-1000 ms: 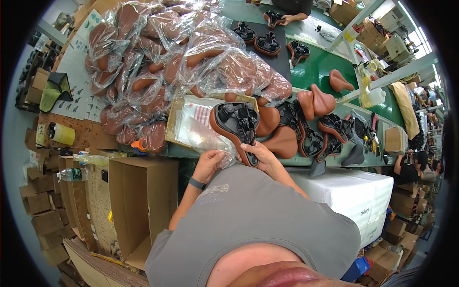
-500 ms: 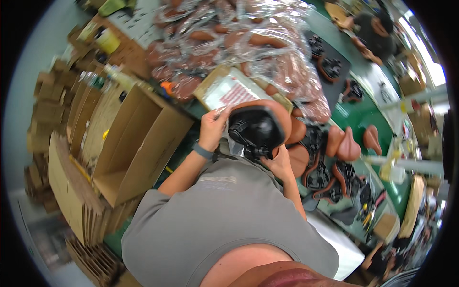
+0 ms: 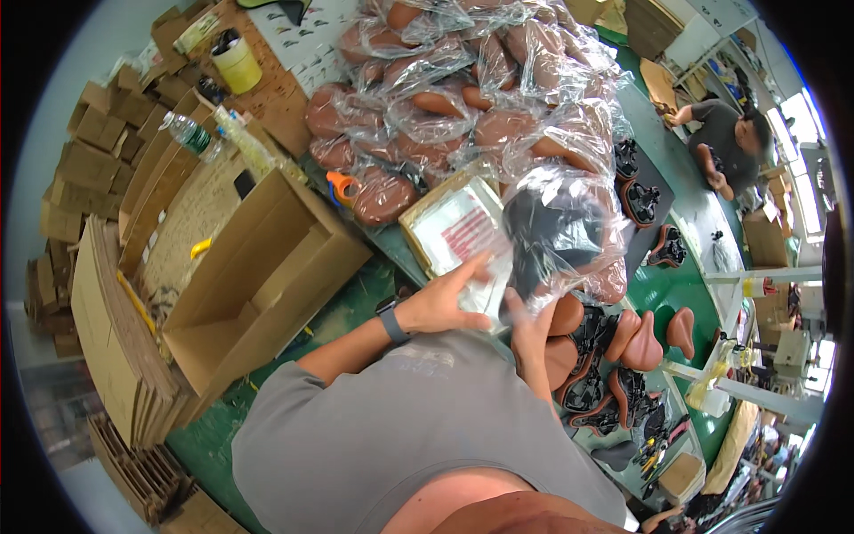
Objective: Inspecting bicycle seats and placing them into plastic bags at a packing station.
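Observation:
A bicycle saddle point(image 3: 559, 233), its black underside up, is inside a clear plastic bag, somewhat blurred, against the near right part of the saddle pile. My right hand point(image 3: 532, 327) is closed at the near end of this bag, its fingers partly smeared. To its left, my left hand point(image 3: 445, 298) has thumb and fingers spread apart, the fingertips blurred over a stack of clear bags point(image 3: 463, 227) with red print. That stack lies in a shallow cardboard box point(image 3: 418, 236).
Beyond lies a heap of bagged brown saddles point(image 3: 427, 111). Orange-handled scissors point(image 3: 342, 188) are beside it. An open carton point(image 3: 258, 294) stands left. Unbagged saddles point(image 3: 642, 345) lie right. Another person point(image 3: 725, 133) works at the far right.
The saddle has gone into a clear bag and moved away to the right, onto the pile's edge. My left hand has let go and spread its fingers. The view has shifted.

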Motion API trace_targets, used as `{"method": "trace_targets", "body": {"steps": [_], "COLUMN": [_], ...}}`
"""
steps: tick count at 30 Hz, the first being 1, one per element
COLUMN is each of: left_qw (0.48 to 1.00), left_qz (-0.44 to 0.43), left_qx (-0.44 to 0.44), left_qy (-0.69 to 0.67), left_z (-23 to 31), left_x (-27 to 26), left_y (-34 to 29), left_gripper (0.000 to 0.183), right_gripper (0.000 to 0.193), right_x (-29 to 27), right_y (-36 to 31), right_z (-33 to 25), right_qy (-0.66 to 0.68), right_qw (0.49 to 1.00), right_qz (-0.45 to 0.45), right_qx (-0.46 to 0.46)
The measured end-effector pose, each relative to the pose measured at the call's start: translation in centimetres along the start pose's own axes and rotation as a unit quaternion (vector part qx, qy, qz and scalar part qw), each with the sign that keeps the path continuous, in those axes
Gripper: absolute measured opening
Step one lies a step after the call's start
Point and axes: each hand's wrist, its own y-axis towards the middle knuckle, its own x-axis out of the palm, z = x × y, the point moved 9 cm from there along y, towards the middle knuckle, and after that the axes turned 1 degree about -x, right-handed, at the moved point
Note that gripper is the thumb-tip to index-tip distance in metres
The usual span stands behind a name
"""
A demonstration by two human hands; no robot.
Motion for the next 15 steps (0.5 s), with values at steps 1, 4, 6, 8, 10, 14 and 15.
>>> {"method": "trace_targets", "body": {"steps": [1,4,6,8,10,14,15], "left_qw": [0.997,0.967,0.942,0.961,0.952,0.936,0.923], "left_qz": [0.039,0.231,0.182,0.257,0.299,0.188,0.186], "left_qx": [0.047,0.096,0.04,0.011,-0.054,-0.123,-0.176], "left_qy": [0.041,-0.047,-0.278,-0.105,0.029,0.273,0.287], "left_z": [1.2,0.6,-2.0,-4.5,-9.4,-17.9,-17.4], "left_x": [-1.4,-8.5,-13.1,-18.9,-23.4,-29.1,-28.6], "left_y": [2.1,10.2,16.4,22.1,27.5,33.0,33.1], "left_gripper": [0.125,0.103,0.054,0.066,0.075,0.095,0.092], "right_gripper": [0.083,0.096,0.09,0.072,0.07,0.063,0.061], "right_x": [2.3,11.7,12.4,12.4,11.0,5.3,2.9], "right_y": [1.0,3.6,6.5,8.0,8.3,5.7,4.1], "right_z": [-2.1,-9.6,-9.8,-10.0,-8.2,-2.2,-0.8], "right_qy": [-0.08,-0.359,-0.342,-0.323,-0.327,-0.393,-0.407], "right_qw": [0.994,0.887,0.902,0.917,0.931,0.919,0.912], "right_qz": [-0.029,-0.095,-0.096,-0.084,-0.043,0.009,0.042], "right_qx": [-0.075,-0.275,-0.245,-0.217,-0.157,-0.041,-0.007]}}
